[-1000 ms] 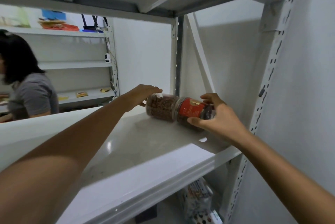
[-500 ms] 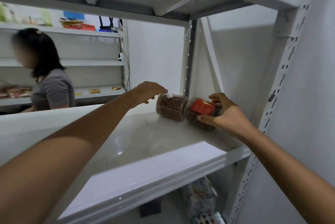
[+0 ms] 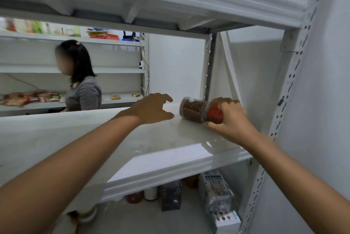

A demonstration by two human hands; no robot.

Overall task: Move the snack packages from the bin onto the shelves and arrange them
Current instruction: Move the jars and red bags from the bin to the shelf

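At the back right of a glossy white metal shelf board [image 3: 161, 139], the right hand [image 3: 230, 120] curls its fingers and thumb round a clear plastic jar with a red label [image 3: 215, 113], which lies on its side. The left hand [image 3: 151, 109] is held over the board with its fingers spread and relaxed. It grasps nothing and is near, but apart from, a second clear round jar of brown pieces [image 3: 193, 109]. That jar also lies on its side, end to end against the red-labelled one. White walls and a perforated white upright [image 3: 289, 86] frame the bay. Below the board stand a dark pouch [image 3: 171, 196] and a white coffee carton [image 3: 216, 190]. Beyond, a person in a grey shirt [image 3: 83, 93] stands before more white shelving [image 3: 117, 70] that carries orange and red packets.
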